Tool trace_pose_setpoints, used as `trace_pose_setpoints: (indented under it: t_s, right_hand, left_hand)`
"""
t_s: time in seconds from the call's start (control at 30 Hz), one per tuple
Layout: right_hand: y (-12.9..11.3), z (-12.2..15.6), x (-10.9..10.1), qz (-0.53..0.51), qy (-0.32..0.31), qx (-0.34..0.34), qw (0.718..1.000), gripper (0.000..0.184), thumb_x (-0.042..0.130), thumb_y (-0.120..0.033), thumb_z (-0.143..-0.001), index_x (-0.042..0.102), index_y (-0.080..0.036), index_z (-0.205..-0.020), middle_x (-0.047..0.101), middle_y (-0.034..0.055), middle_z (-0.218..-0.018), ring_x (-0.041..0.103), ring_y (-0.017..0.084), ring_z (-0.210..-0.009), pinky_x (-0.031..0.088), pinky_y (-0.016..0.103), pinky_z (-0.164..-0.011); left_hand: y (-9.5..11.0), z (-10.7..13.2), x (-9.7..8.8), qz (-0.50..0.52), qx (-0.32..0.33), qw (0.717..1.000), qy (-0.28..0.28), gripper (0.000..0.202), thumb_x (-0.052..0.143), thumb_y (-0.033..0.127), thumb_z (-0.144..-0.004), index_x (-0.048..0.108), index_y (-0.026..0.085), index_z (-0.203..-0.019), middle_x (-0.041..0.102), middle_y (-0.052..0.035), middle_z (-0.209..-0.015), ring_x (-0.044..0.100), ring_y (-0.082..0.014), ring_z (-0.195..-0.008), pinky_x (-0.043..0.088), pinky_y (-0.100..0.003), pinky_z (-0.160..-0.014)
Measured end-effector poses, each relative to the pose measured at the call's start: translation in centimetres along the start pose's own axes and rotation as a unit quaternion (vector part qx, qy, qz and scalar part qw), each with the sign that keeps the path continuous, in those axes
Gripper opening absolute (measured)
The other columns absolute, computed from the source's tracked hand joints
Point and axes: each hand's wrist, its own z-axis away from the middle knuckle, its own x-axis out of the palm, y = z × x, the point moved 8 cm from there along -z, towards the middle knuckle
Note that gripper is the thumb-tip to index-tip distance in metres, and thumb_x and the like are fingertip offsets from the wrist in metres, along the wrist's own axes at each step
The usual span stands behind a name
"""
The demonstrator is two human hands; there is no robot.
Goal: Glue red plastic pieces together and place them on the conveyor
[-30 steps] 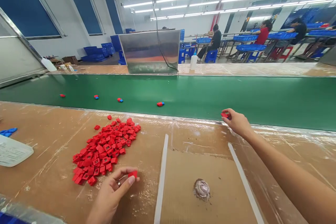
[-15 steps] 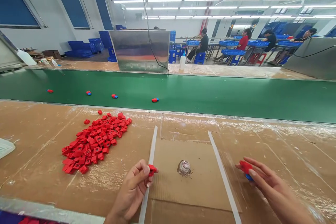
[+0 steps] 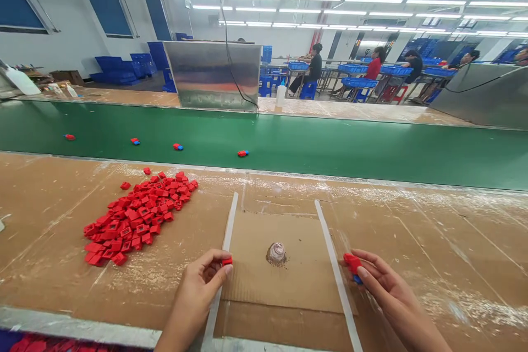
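A small red plastic block [image 3: 226, 261] is pinched between the thumb and fingers of my left hand [image 3: 197, 286], above the left white tape strip. My right hand [image 3: 390, 289], right of the other strip, grips a red and blue plastic piece [image 3: 352, 264] by thumb and fingertips; its blue end points down. Between the hands a cardboard sheet [image 3: 305, 286] lies on the table, with a roundish greyish-brown lump [image 3: 276, 253] in its middle. To the left spreads a heap of red blocks [image 3: 138, 220], some showing square openings.
Beyond the table runs a green conveyor belt [image 3: 330, 148] carrying several red and blue pieces [image 3: 243, 153]. A metal panel [image 3: 214, 77] and a white bottle [image 3: 281, 94] stand behind it. More red parts [image 3: 53, 344] lie below the table's front edge. Several people sit at far benches.
My right hand has moved left toward the cardboard with the red and blue piece. My left hand has turned the red block in its fingers. The whole view has shifted slightly.
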Motion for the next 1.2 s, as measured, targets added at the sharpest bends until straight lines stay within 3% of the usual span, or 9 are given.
trace_pose_setpoints:
  t_s: [0.1,0.17,0.27,0.4,0.57,0.87,1.2]
  right_hand:
    - [-0.2,0.1,1.0,-0.043,-0.016,0.004,0.999,0.053,0.066,-0.059,-0.084,0.059,-0.023,-0.121,0.069,0.0134,-0.119,0.065,0.028,-0.108,0.057,0.035,-0.087]
    - [-0.4,0.1,1.6,-0.05,-0.019,0.001,0.999,0.05,0.066,-0.058,-0.086,0.061,-0.023,-0.121,0.069,0.0128,-0.119,0.066,0.027,-0.105,0.057,0.034,-0.084]
    - [-1.3,-0.1,2.9,-0.039,-0.037,-0.016,0.998,0.046,0.065,-0.056,-0.088,0.062,-0.023,-0.12,0.07,0.0127,-0.116,0.066,0.026,-0.106,0.056,0.035,-0.087]
    - [-4.1,-0.5,5.6,0.041,-0.078,-0.085,0.992,0.038,0.06,-0.05,-0.093,0.061,-0.023,-0.118,0.07,0.0105,-0.111,0.066,0.025,-0.104,0.054,0.038,-0.09]
    - [-8.4,-0.7,9.5,0.238,-0.11,-0.241,0.934,0.024,0.048,-0.036,-0.1,0.061,-0.023,-0.116,0.066,0.0083,-0.11,0.064,0.023,-0.098,0.052,0.037,-0.085]
    - [-10.6,-0.9,12.8,0.4,-0.131,-0.351,0.836,0.024,0.04,-0.027,-0.103,0.059,-0.022,-0.117,0.064,0.0086,-0.102,0.063,0.024,-0.09,0.052,0.035,-0.076]
    - [-10.0,-0.8,13.9,0.443,-0.154,-0.355,0.809,0.02,0.042,-0.021,-0.103,0.058,-0.019,-0.115,0.062,0.0075,-0.097,0.059,0.024,-0.085,0.049,0.037,-0.073]
  left_hand:
    - [0.4,0.5,0.2,0.001,0.013,1.0,0.004,0.028,0.067,0.04,-0.082,0.074,0.019,-0.099,0.069,-0.0045,-0.089,0.061,-0.0198,-0.083,0.05,-0.028,-0.075]
    - [0.1,0.8,1.3,0.046,0.0,0.999,-0.028,0.029,0.067,0.041,-0.082,0.075,0.021,-0.101,0.067,-0.0048,-0.095,0.063,-0.0204,-0.086,0.052,-0.029,-0.076]
    - [-0.7,1.2,3.2,0.119,-0.04,0.989,-0.074,0.028,0.074,0.038,-0.077,0.076,0.02,-0.098,0.066,-0.0029,-0.088,0.065,-0.0176,-0.076,0.054,-0.028,-0.073]
    - [-1.6,1.4,4.7,0.17,-0.065,0.98,-0.078,0.029,0.079,0.03,-0.072,0.074,0.021,-0.099,0.07,-0.0015,-0.081,0.062,-0.0148,-0.072,0.052,-0.023,-0.067]
    - [-1.8,1.8,5.9,0.19,-0.091,0.973,-0.094,0.026,0.083,0.026,-0.069,0.076,0.019,-0.092,0.074,-0.0034,-0.081,0.063,-0.0134,-0.074,0.052,-0.021,-0.069]
    - [-2.5,2.8,6.8,0.25,-0.117,0.953,-0.126,0.033,0.081,0.03,-0.073,0.075,0.017,-0.103,0.078,-0.0102,-0.096,0.062,-0.0109,-0.065,0.051,-0.021,-0.06]
    - [-3.2,2.8,6.4,0.281,-0.103,0.944,-0.141,0.036,0.071,0.034,-0.085,0.071,0.02,-0.119,0.076,-0.0104,-0.111,0.072,-0.0152,-0.082,0.053,-0.027,-0.085]
